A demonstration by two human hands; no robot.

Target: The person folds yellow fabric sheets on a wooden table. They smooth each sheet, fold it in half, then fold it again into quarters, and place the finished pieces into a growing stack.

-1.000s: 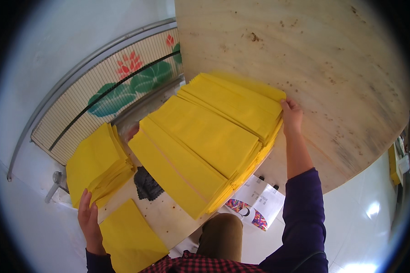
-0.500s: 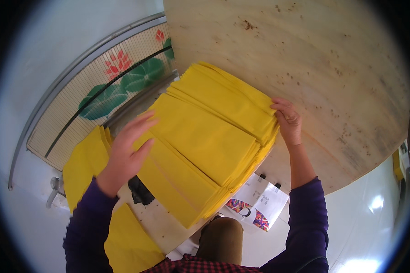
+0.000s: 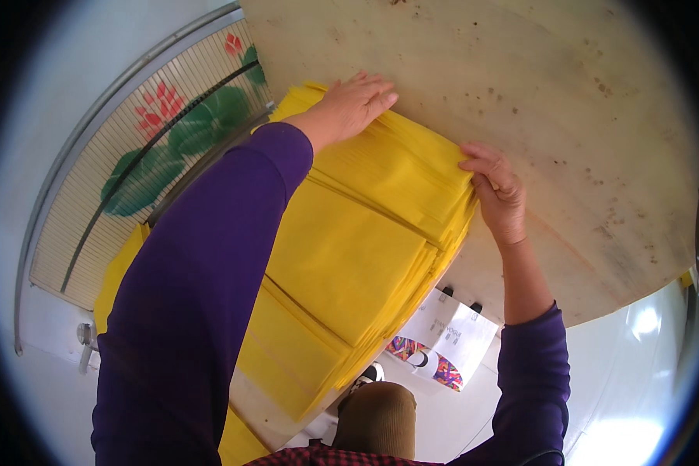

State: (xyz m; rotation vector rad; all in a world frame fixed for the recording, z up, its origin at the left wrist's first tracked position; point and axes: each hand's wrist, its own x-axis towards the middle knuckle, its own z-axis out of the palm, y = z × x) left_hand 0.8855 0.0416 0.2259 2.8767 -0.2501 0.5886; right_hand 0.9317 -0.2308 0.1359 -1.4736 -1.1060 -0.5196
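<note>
Overlapping stacks of yellow fabric-like sheets (image 3: 342, 264) lie slantwise on a wooden board. Across the far edge of the rearmost stack (image 3: 404, 175), my left hand (image 3: 353, 106) rests with its fingers stretched out together. My right hand (image 3: 501, 190) pinches the far right corner of that same stack between thumb and fingers. How many sheets are in the pinch I cannot tell. My left forearm hides the left part of the stacks.
The pale wooden board (image 3: 536, 101) extends beyond the stacks. At the left stands a slatted panel (image 3: 116, 140) with painted flowers and a metal rail. More yellow material (image 3: 241, 439) shows below my left arm. A white printed bag (image 3: 443, 338) is under the board's edge, near my knee (image 3: 377, 419).
My left hand has moved from over the left side of the stacks up to the far edge of the rearmost one. My right hand stays at its corner.
</note>
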